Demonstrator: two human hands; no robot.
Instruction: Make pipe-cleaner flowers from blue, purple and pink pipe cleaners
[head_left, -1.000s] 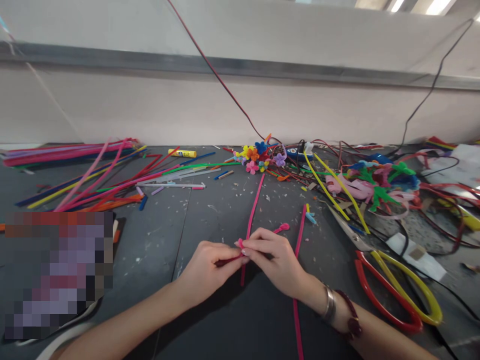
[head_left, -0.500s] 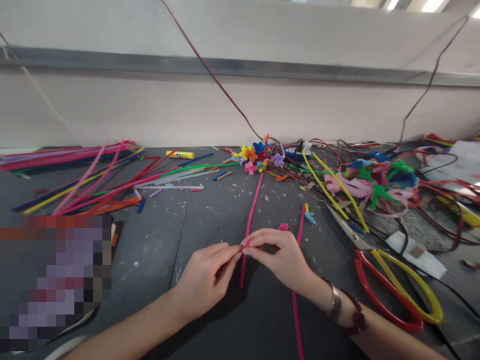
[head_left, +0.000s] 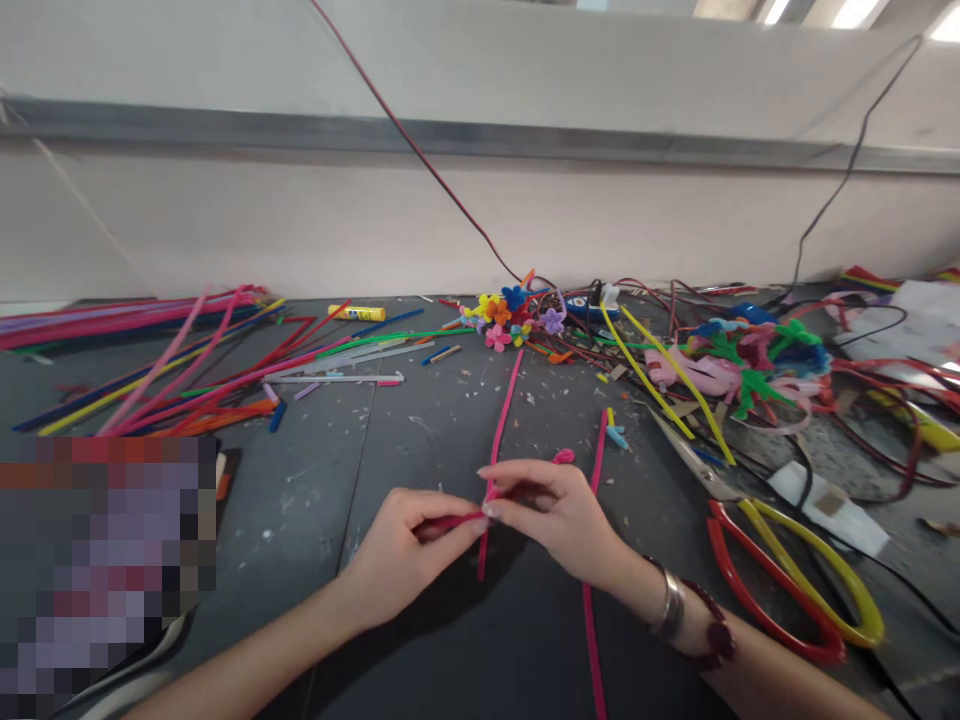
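My left hand [head_left: 401, 550] and my right hand [head_left: 555, 515] meet over the dark table [head_left: 315, 500], both pinching a bent pink pipe cleaner piece [head_left: 454, 520] between fingertips. Its curled end [head_left: 562, 456] pokes out beyond my right fingers. A long pink pipe cleaner [head_left: 501, 425] lies on the table under my hands, running away from me. Another pink pipe cleaner [head_left: 592, 560] lies just right of my right hand. A bracelet and a dark watch sit on my right wrist.
Large scissors with red and yellow handles [head_left: 780, 560] lie at the right. Small pipe-cleaner flowers [head_left: 514, 315] sit at the back centre. A heap of coloured pipe cleaners [head_left: 165, 360] spreads at the left, a yellow glue stick [head_left: 360, 313] behind it. Tangled wires and crafted pieces [head_left: 750, 355] fill the right.
My hands stay together at the same spot; the fingers have shifted along the pink piece, the left fingers opening briefly and pinching it again.
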